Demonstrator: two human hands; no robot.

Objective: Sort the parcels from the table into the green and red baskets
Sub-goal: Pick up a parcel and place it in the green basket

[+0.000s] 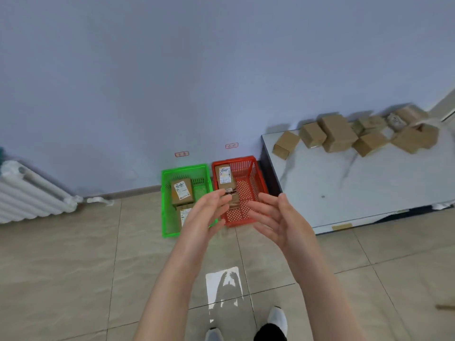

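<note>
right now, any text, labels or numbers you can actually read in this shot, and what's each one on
Nothing here can be read.
Red-bordered wall sign above the green basket: characters blurred.
Red-bordered wall sign above the red basket: characters blurred.
Shipping label on the parcel in the green basket: print too small.
Label on the second parcel below it: partly hidden, unreadable.
Shipping label on the parcel in the red basket: print too small.
Label on a far parcel on the table: blurred.

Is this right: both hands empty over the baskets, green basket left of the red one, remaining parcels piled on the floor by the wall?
Not quite. The head view shows the remaining parcels piled on the table, against the wall, not on the floor. The rest holds.
</note>
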